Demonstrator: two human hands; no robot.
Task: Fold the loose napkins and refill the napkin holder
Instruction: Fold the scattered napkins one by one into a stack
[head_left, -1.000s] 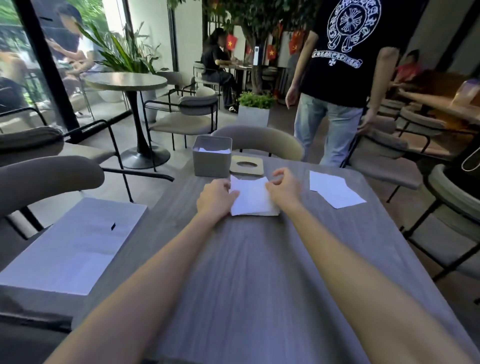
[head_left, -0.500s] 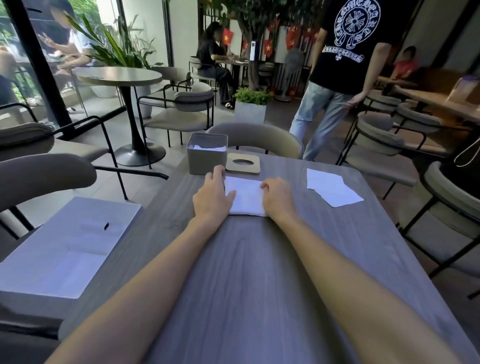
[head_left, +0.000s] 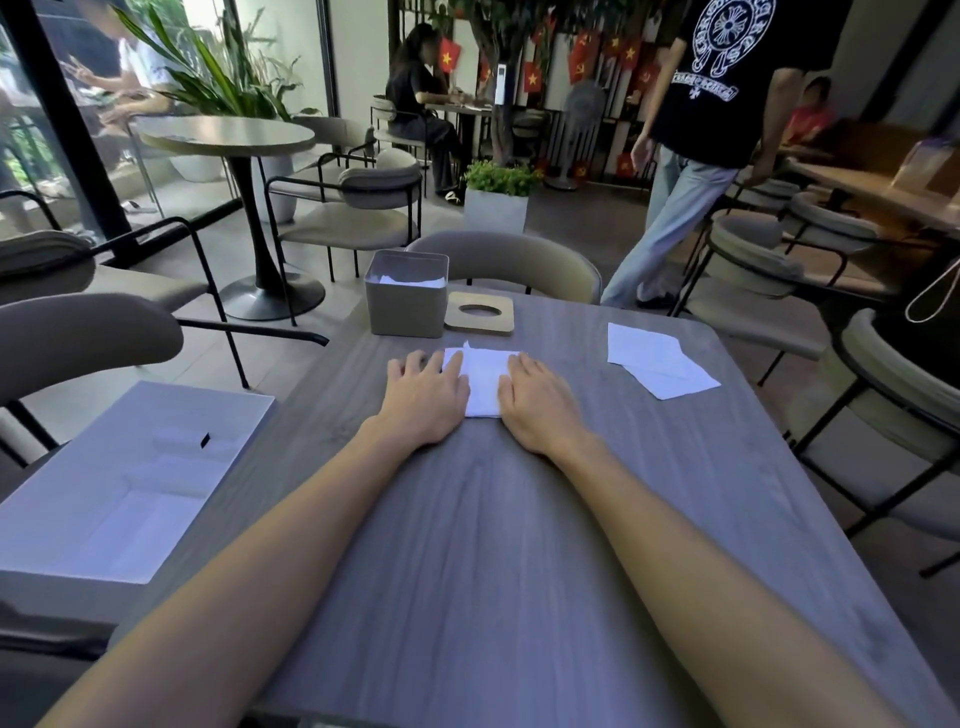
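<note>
Left hand: your left hand (head_left: 423, 387) lies flat on the left part of the folded napkin (head_left: 483, 374). The fingers are straight and point away from you, and the grip is released, so nothing is pinched.
Right hand: your right hand (head_left: 540, 397) lies flat on the napkin's right part in the same way, also with a released grip.
Napkin: it rests on the counter (head_left: 493, 545) between and under your two palms, just short of the holder.
Reason for the pose: the flat pressure from both sides probably sets the crease and keeps the thin paper from springing open.
Napkin holder: the grey square napkin holder (head_left: 406, 306) stands open just beyond your hands, with white paper visible inside.
Lid: the wooden lid (head_left: 480, 312) with its oval slot lies flat beside the holder, on its right. It is presumably left off so that folded pieces can drop straight in.
Loose napkins: the loose napkins (head_left: 660, 364) overlap near the counter's right edge, well apart from your hands and not yet folded.
Change over the last second: your fingers were curled on the napkin's edges in mid-fold, and the left hand flattened first. Both hands now press flat, and the napkin looks narrower.
</note>
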